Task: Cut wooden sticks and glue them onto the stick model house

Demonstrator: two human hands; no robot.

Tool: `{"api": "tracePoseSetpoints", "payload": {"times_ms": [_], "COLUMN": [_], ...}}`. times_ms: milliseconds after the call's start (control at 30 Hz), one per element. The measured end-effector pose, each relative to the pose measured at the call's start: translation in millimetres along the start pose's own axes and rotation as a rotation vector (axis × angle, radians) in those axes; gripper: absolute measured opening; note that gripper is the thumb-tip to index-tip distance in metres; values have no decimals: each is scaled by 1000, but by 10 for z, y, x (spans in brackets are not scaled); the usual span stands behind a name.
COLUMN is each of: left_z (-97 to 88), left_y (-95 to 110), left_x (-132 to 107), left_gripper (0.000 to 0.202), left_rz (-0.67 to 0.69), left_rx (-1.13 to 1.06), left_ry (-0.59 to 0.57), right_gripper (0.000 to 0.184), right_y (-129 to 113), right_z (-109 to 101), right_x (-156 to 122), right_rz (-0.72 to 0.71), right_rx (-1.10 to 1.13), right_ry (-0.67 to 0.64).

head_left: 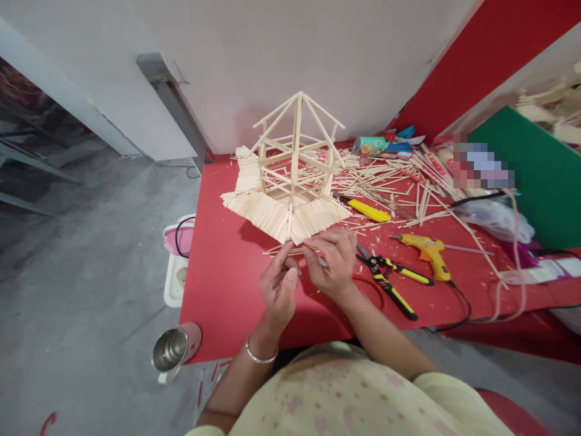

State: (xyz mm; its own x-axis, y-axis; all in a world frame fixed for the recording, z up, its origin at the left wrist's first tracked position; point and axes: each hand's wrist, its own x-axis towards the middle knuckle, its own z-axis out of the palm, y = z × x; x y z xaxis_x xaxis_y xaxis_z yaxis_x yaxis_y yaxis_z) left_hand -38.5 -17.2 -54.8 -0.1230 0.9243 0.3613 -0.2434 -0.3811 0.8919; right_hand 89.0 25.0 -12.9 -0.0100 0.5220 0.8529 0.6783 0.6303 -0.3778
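A pavilion-like model of pale wooden sticks [294, 151] stands on the red table, with an open frame on top and a skirt of close-set sticks [258, 209] spreading below. At the skirt's front corner, my left hand [279, 287] has its index fingertip at the edge, thumb held apart. Close by on the right, my right hand [333, 261] has thumb and index finger together at the same edge. Whatever lies in that pinch is too small to make out. A few loose sticks [272, 250] lie beneath the corner, by the fingertips.
Right of my hands lie black-and-yellow pliers [393, 290], red-handled scissors [374, 290], a yellow glue gun [429, 251] with its cord, and a yellow utility knife [370, 210]. Loose sticks [385, 178] cover the back right. A metal mug [175, 348] stands at the left front corner.
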Motion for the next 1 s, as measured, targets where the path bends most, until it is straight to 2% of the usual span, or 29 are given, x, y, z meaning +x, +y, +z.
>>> {"api": "tracePoseSetpoints", "payload": {"times_ms": [267,533,867,1000], "left_z": [2,3,-2,-8], "left_y": [0,5,21,-4], "left_x": [-2,-5,-4,-13], "left_gripper": [46,46,48,47], "left_rz": [-4,-7,-25,-11], "left_rx": [10,34,95,55], "left_ry": [1,10,28,31], "right_gripper": [11,16,24,26], "right_y": [9,1,-29,-38], "right_z": [45,47,-6,-30], "right_x": [-4,-1,78,108], "right_rz": [12,13,12,5], "right_rx": [-48,-29,8,23], "right_ry": [-19,-26,-190,-213]}}
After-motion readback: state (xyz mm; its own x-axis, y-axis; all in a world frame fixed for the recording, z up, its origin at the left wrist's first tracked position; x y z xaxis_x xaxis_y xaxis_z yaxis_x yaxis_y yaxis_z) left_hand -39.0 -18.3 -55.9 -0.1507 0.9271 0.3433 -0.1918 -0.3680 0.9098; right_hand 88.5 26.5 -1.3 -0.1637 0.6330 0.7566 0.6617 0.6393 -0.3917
